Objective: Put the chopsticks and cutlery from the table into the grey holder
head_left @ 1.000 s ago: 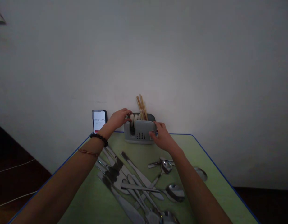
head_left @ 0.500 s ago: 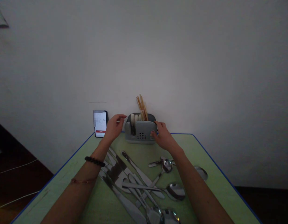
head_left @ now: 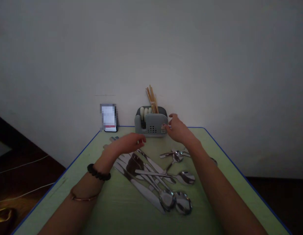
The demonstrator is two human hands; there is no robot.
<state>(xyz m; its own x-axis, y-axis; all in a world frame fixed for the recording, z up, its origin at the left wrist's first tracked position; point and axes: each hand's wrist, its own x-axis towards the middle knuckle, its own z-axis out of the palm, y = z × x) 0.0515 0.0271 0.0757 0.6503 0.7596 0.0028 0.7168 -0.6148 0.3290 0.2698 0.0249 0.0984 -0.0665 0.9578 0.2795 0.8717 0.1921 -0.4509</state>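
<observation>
A grey cutlery holder (head_left: 153,125) stands against the wall, with several wooden chopsticks (head_left: 152,98) and several white-handled utensils (head_left: 143,113) upright in it. At its right end is my right hand (head_left: 178,129), fingers apart and slightly bent; nothing is in its grasp. My left hand (head_left: 131,143) hovers over the loose cutlery in front of the holder, empty, with loosely curved fingers. Below it lie steel table knives (head_left: 143,192) in a criss-cross pile with large spoons (head_left: 185,177). A small spoon (head_left: 177,156) rests nearer my right forearm, which partly covers another piece.
A phone (head_left: 109,118) leans on the wall left of the holder, its screen lit and partly pixelated. The pale green table (head_left: 112,215) has a blue edge and touches the wall. White cables (head_left: 31,192) run along the floor at the left.
My left hand has dropped from the holder's left side towards me, over the cutlery. My right hand has come off the holder's right end, slightly outward. The view has tilted downward a little.
</observation>
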